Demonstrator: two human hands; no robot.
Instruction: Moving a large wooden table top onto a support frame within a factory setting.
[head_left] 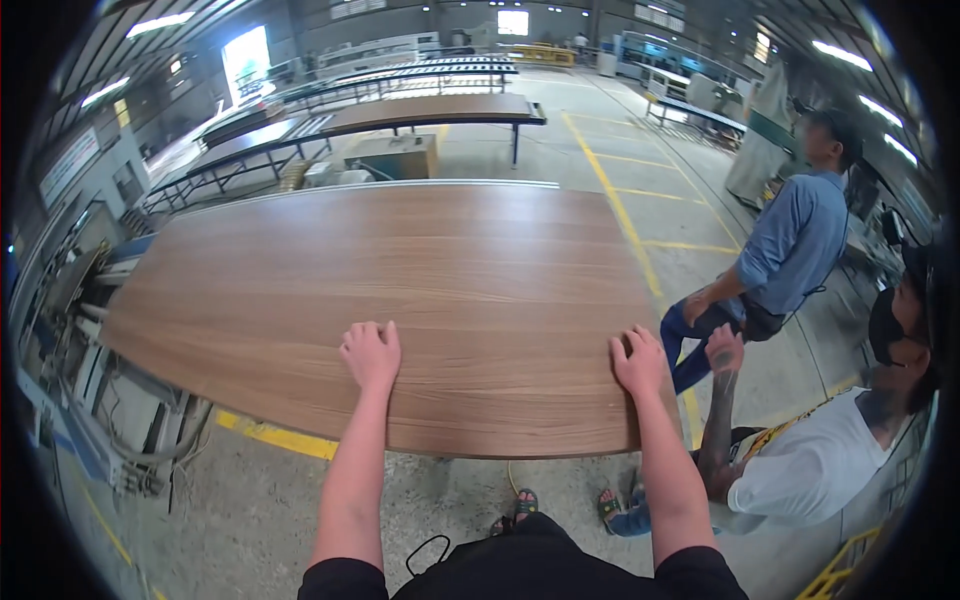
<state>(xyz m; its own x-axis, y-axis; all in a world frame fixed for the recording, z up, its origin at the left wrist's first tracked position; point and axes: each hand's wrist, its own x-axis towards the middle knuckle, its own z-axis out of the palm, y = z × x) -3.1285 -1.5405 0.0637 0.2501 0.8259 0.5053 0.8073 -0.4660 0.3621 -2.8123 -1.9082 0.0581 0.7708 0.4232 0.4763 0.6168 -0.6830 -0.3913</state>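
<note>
hands, left hand point(370, 352) and right hand point(638, 360), lie flat with fingers released on wood-grain panel point(400, 290).

Wood-grain panel point(400, 270) on machine bed point(70, 330)

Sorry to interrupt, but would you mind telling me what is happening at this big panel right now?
A person has both palms flat on a large wood-grain panel lying on a conveyor line in a factory hall. The left hand rests near the middle of the near edge, the right hand near the right corner. Neither hand grips anything. To the right, a person in a blue shirt stands and a person in a white shirt crouches on the concrete floor.
</note>
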